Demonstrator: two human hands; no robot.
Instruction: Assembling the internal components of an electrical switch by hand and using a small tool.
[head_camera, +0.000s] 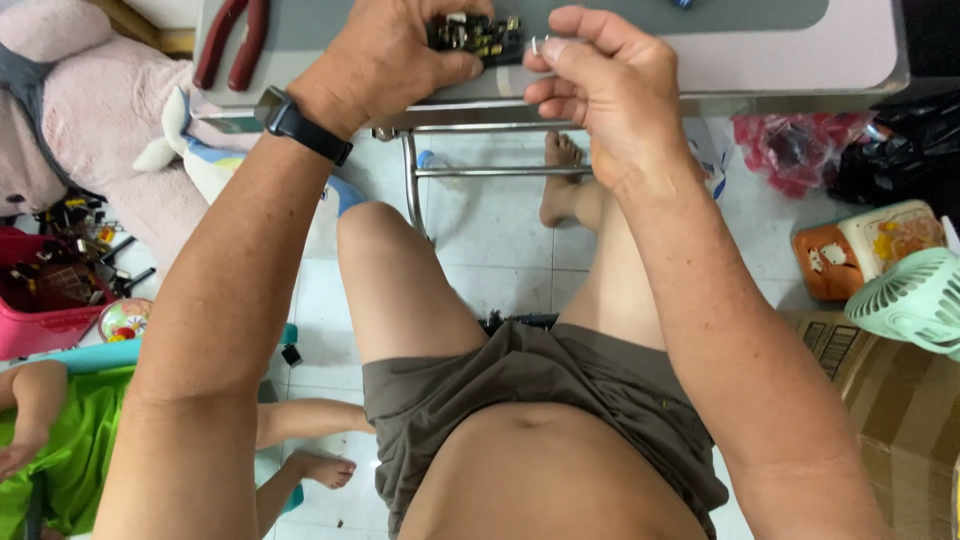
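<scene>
My left hand (385, 60) grips a small black part with brass contacts (478, 36) at the near edge of a grey-topped table (760, 45). A black watch sits on that wrist. My right hand (600, 85) is closed right beside the part, and its fingertips pinch a small metal ring (538, 45) against the part's right end. Both forearms reach forward over my lap.
Red-handled pliers (232, 42) lie on the table at the left. Below are the table's metal legs (412, 180), a pink plush toy (90, 110), a pink bin of parts (45, 300), a green fan (915, 300), a cardboard box (900, 400) and another person's legs (310, 440) at the lower left.
</scene>
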